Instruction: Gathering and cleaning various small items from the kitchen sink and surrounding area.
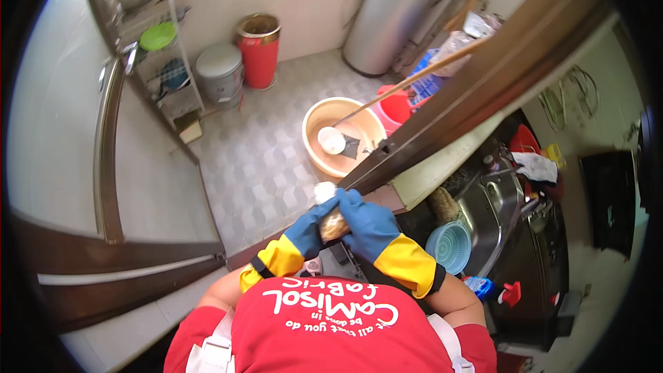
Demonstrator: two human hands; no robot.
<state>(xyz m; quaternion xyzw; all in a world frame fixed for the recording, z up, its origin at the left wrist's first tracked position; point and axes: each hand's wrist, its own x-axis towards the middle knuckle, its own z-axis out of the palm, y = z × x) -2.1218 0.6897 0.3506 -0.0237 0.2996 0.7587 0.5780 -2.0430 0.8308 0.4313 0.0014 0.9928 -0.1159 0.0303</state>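
Observation:
Both my hands wear blue rubber gloves with yellow cuffs and meet in front of my chest, at the doorway. My left hand (311, 228) and my right hand (368, 223) close from either side around a clear jar or bottle (333, 225) with brownish contents. At its far end shows a round white top (325, 193), perhaps its lid. The gloves hide much of it. Beyond my hands a beige plastic basin (316, 158) stands on the tiled floor, holding a white round container (331, 140), a dark flat piece and the end of a wooden stick (409, 81).
A brown door frame (440, 93) rises close on the right. Behind it are a steel sink (484, 202), a blue colander (448, 247) and a spray bottle (479, 287). A glazed door (150, 181) stands at left. Farther off are a red bin (259, 62), a grey bucket (220, 75) and a rack.

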